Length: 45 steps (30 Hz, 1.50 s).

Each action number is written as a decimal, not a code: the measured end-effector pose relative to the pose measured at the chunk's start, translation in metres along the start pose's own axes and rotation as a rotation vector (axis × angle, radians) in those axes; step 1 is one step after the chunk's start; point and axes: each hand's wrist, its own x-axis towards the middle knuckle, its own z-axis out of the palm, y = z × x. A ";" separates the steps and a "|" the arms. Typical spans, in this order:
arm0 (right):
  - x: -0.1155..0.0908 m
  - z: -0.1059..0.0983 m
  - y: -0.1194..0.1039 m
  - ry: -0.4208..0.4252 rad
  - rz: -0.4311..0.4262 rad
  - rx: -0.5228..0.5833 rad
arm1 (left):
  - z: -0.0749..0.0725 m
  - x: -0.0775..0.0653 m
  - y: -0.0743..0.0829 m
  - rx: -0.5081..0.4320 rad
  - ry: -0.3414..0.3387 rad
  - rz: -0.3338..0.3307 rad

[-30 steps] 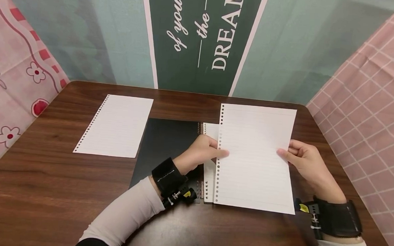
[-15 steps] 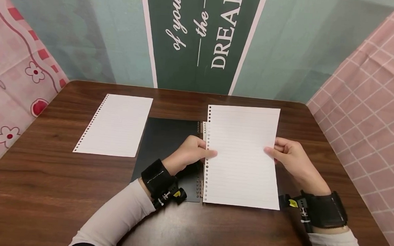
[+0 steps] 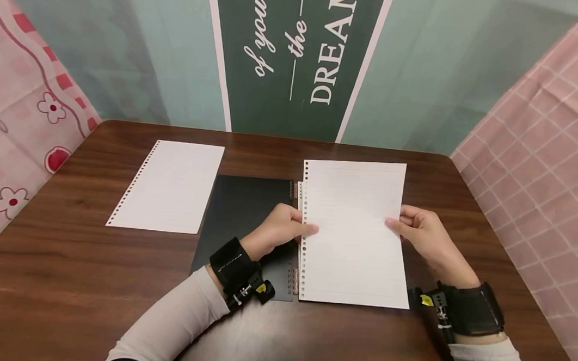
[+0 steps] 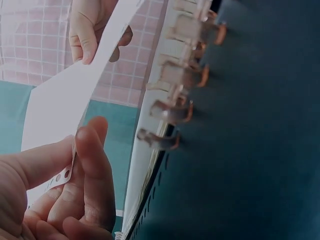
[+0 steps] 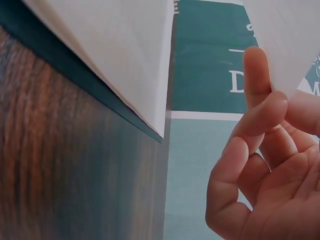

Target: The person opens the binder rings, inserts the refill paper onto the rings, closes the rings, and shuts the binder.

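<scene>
A lined loose-leaf sheet [image 3: 351, 260] with punched holes down its left edge is held above the right side of an open ring binder. My left hand [image 3: 281, 226] pinches the punched edge between thumb and fingers. On the opposite edge my right hand [image 3: 423, 231] pinches the sheet, thumb on top. The binder's dark cover [image 3: 248, 200] lies flat at the left. In the left wrist view its ring clips [image 4: 185, 72] stand apart at the tips. A stack of pages [image 5: 135, 65] lies under the held sheet, mostly hidden from the head view.
Another punched sheet [image 3: 171, 188] lies flat on the wooden table [image 3: 68, 278], left of the binder. A green printed cloth [image 3: 407, 72] hangs behind the table. Pink patterned cloths flank it on both sides.
Both hands have carried the sheet to the left, so it now covers the binder's right-hand pages. In the last half second it has dropped slightly. The sheet at the left has stayed put.
</scene>
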 end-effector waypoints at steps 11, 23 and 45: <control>0.002 0.001 0.002 0.017 0.007 0.014 | 0.001 0.006 0.000 0.012 0.004 0.005; 0.005 0.002 0.004 -0.004 0.056 0.000 | 0.001 0.006 -0.001 0.013 0.013 -0.017; 0.010 0.009 0.008 0.007 0.078 -0.076 | 0.001 0.011 -0.008 -0.023 -0.020 -0.042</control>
